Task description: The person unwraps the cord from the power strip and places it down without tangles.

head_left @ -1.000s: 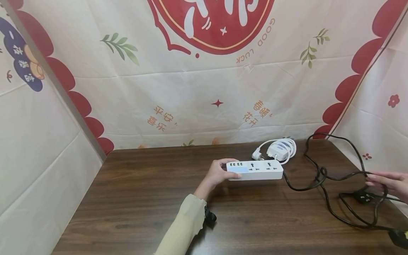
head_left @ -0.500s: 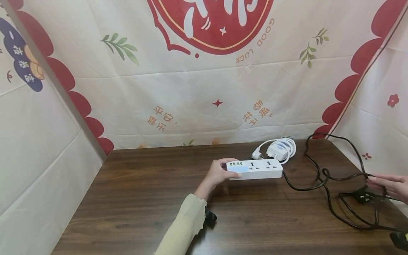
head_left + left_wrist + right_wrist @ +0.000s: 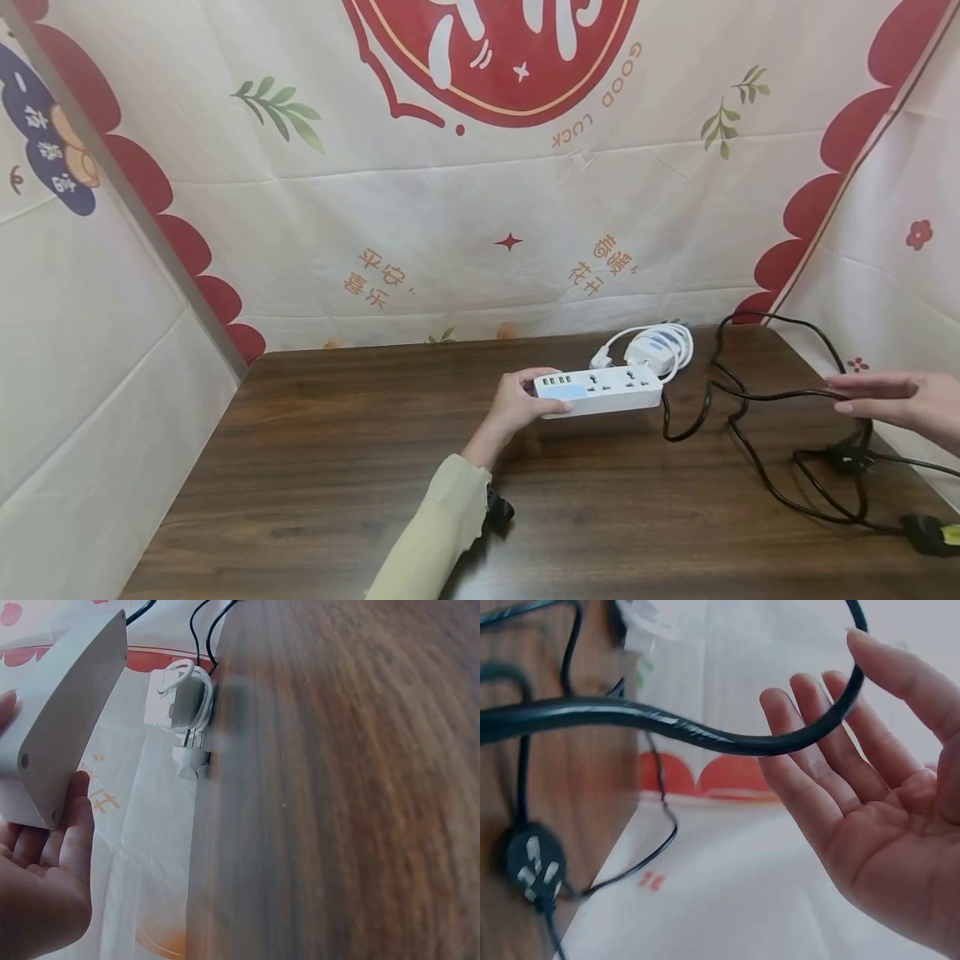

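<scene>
My left hand [image 3: 517, 400] grips the left end of a white power strip [image 3: 607, 402], thumb on the near side and fingers behind. It is held above the table, its sockets and USB ports facing up and toward me. In the left wrist view, fingers [image 3: 79, 832] support its underside. The strip's black cable [image 3: 705, 736] runs in a loose bend to my right hand [image 3: 911, 404] at the right edge. There the cable lies across the straight, spread fingers, with the thumb tip beside it. A black three-pin plug [image 3: 536, 862] sits below on the table side.
Behind the strip, a coiled white cord with a white adapter block [image 3: 648, 354] and plug [image 3: 602, 358] lies by the back cloth. Loops of black cable [image 3: 765, 479] spread over the table's right side. A black device with a yellow-green patch [image 3: 926, 533] is at lower right.
My right hand has moved left and up, and its fingers have straightened out. The small loop in the black cable near the strip has come apart. The strip's right end has risen slightly.
</scene>
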`<control>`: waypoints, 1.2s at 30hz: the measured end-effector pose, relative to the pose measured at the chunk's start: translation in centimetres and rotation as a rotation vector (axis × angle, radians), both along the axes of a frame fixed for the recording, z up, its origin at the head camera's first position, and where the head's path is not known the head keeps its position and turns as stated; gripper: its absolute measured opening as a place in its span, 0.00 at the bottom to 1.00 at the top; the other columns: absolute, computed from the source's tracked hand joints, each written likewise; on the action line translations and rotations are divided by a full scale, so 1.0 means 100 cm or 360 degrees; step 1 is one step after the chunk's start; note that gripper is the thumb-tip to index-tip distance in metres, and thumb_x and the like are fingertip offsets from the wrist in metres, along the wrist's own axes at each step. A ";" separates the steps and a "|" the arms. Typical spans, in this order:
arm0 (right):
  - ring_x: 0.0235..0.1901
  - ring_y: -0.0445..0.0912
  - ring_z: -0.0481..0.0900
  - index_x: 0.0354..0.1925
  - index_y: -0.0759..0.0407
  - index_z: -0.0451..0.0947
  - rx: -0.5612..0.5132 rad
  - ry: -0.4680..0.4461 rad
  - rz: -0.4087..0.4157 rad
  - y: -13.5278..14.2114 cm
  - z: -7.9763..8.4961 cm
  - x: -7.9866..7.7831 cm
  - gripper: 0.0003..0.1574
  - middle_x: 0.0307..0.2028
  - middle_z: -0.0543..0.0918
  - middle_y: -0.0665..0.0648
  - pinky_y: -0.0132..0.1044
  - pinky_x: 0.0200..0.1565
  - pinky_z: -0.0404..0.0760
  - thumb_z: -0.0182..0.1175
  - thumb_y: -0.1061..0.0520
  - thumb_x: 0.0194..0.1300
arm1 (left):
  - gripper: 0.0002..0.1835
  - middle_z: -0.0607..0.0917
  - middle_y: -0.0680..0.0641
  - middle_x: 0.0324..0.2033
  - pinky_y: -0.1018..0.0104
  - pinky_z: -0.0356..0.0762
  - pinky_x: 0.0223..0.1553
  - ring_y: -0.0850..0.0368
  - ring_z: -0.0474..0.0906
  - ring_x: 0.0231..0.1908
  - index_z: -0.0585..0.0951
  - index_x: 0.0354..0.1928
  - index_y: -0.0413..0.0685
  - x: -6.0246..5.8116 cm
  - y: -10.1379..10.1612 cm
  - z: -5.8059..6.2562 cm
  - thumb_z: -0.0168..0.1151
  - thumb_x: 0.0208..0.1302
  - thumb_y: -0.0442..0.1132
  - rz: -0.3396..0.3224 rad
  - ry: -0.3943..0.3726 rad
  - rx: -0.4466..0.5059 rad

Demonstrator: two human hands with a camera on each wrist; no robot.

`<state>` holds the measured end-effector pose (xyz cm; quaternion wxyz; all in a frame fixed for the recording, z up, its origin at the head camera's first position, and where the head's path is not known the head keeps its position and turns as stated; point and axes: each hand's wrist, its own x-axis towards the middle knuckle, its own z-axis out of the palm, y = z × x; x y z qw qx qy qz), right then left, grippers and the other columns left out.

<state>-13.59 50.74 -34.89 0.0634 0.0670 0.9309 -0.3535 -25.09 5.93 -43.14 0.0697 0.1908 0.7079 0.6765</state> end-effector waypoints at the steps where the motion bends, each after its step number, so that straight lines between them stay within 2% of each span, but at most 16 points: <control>1: 0.59 0.24 0.42 0.63 0.60 0.62 0.0006 -0.0009 0.0019 -0.006 0.003 0.000 0.40 0.42 0.73 0.25 0.67 0.51 0.52 0.57 0.41 0.60 | 0.24 0.85 0.47 0.36 0.74 0.73 0.30 0.65 0.76 0.30 0.82 0.43 0.42 0.000 0.000 0.000 0.74 0.37 0.29 0.0006 0.0011 -0.0001; 2: 0.54 0.19 0.46 0.62 0.59 0.64 -0.0004 0.0001 0.0031 -0.010 0.005 0.000 0.38 0.39 0.70 0.21 0.67 0.51 0.53 0.58 0.42 0.60 | 0.24 0.85 0.48 0.35 0.74 0.73 0.30 0.65 0.76 0.30 0.82 0.43 0.43 0.000 0.000 0.000 0.74 0.37 0.30 0.0010 0.0018 0.0004; 4: 0.51 0.16 0.50 0.60 0.63 0.65 0.0003 -0.0001 0.0067 -0.020 0.009 -0.001 0.37 0.39 0.73 0.25 0.66 0.49 0.56 0.58 0.43 0.60 | 0.24 0.85 0.50 0.35 0.73 0.73 0.31 0.65 0.77 0.30 0.82 0.43 0.43 0.000 0.000 0.000 0.75 0.37 0.31 0.0020 0.0063 -0.0014; 8: 0.36 0.12 0.57 0.59 0.63 0.67 0.0074 -0.0006 0.0132 -0.033 0.017 -0.002 0.35 0.41 0.80 0.34 0.59 0.45 0.64 0.57 0.43 0.61 | 0.24 0.84 0.52 0.34 0.73 0.73 0.31 0.65 0.77 0.31 0.82 0.43 0.45 0.000 0.000 0.001 0.75 0.37 0.33 0.0027 0.0077 -0.0021; 12: 0.37 0.14 0.60 0.58 0.60 0.70 0.0121 0.0007 0.0158 -0.042 0.025 -0.004 0.33 0.43 0.80 0.36 0.57 0.44 0.65 0.57 0.42 0.61 | 0.24 0.85 0.50 0.35 0.73 0.73 0.32 0.64 0.77 0.32 0.83 0.42 0.46 0.000 0.001 0.003 0.75 0.37 0.33 0.0044 0.0030 -0.0017; 15: 0.37 0.17 0.64 0.55 0.58 0.73 0.0178 0.0063 0.0185 -0.048 0.029 -0.007 0.29 0.42 0.81 0.37 0.52 0.42 0.69 0.56 0.43 0.61 | 0.23 0.85 0.49 0.34 0.73 0.72 0.31 0.64 0.77 0.31 0.83 0.42 0.45 0.000 0.001 0.003 0.75 0.37 0.31 0.0059 0.0011 -0.0003; 18: 0.37 0.22 0.70 0.53 0.58 0.75 0.0181 0.0114 0.0226 -0.055 0.035 -0.012 0.25 0.40 0.81 0.39 0.40 0.37 0.74 0.56 0.46 0.63 | 0.23 0.85 0.50 0.34 0.73 0.72 0.31 0.65 0.77 0.31 0.83 0.42 0.45 -0.001 0.001 0.003 0.75 0.37 0.31 0.0065 0.0009 0.0005; 20: 0.37 0.26 0.73 0.52 0.57 0.75 0.0160 0.0120 0.0253 -0.058 0.040 -0.016 0.23 0.40 0.82 0.40 0.33 0.33 0.73 0.55 0.47 0.64 | 0.23 0.85 0.51 0.34 0.73 0.73 0.31 0.65 0.77 0.31 0.83 0.42 0.45 -0.002 0.001 0.003 0.75 0.37 0.31 0.0067 0.0013 0.0003; 25: 0.38 0.30 0.76 0.53 0.56 0.75 0.0147 0.0116 0.0273 -0.069 0.053 -0.024 0.23 0.40 0.83 0.44 0.29 0.34 0.73 0.55 0.47 0.64 | 0.23 0.84 0.51 0.35 0.73 0.73 0.32 0.65 0.77 0.32 0.82 0.43 0.45 -0.001 -0.001 0.004 0.75 0.37 0.31 0.0065 0.0012 0.0013; 26: 0.38 0.30 0.77 0.53 0.57 0.75 0.0144 0.0123 0.0275 -0.072 0.054 -0.026 0.23 0.40 0.83 0.45 0.29 0.34 0.73 0.55 0.47 0.64 | 0.23 0.84 0.50 0.35 0.73 0.73 0.32 0.64 0.77 0.32 0.82 0.43 0.44 0.001 -0.002 0.008 0.75 0.38 0.31 0.0062 0.0006 0.0008; 28: 0.38 0.31 0.77 0.53 0.58 0.75 0.0073 0.0125 0.0288 -0.078 0.053 -0.029 0.23 0.40 0.83 0.46 0.27 0.35 0.73 0.55 0.47 0.64 | 0.23 0.84 0.48 0.35 0.73 0.72 0.32 0.65 0.76 0.31 0.82 0.43 0.42 0.005 -0.004 0.014 0.74 0.38 0.30 0.0050 -0.0003 0.0011; 32: 0.40 0.34 0.80 0.49 0.55 0.78 -0.0282 0.0130 0.0352 -0.086 0.041 -0.038 0.15 0.39 0.84 0.48 0.27 0.38 0.76 0.55 0.56 0.65 | 0.23 0.84 0.48 0.36 0.73 0.72 0.31 0.65 0.76 0.31 0.82 0.43 0.42 0.006 -0.004 0.015 0.74 0.38 0.30 0.0037 -0.0004 0.0003; 34: 0.40 0.36 0.80 0.46 0.53 0.79 -0.0485 0.0112 0.0406 -0.088 0.032 -0.042 0.13 0.39 0.84 0.49 0.28 0.39 0.77 0.53 0.61 0.65 | 0.24 0.84 0.49 0.35 0.73 0.72 0.31 0.65 0.76 0.31 0.82 0.43 0.44 0.001 -0.001 0.008 0.75 0.37 0.30 0.0026 0.0009 0.0013; 36: 0.40 0.38 0.81 0.45 0.52 0.80 -0.0600 0.0096 0.0454 -0.091 0.023 -0.047 0.14 0.38 0.84 0.50 0.29 0.39 0.77 0.52 0.63 0.65 | 0.24 0.84 0.51 0.35 0.73 0.72 0.31 0.65 0.76 0.31 0.83 0.42 0.46 0.000 0.001 0.006 0.75 0.36 0.31 0.0017 0.0025 0.0006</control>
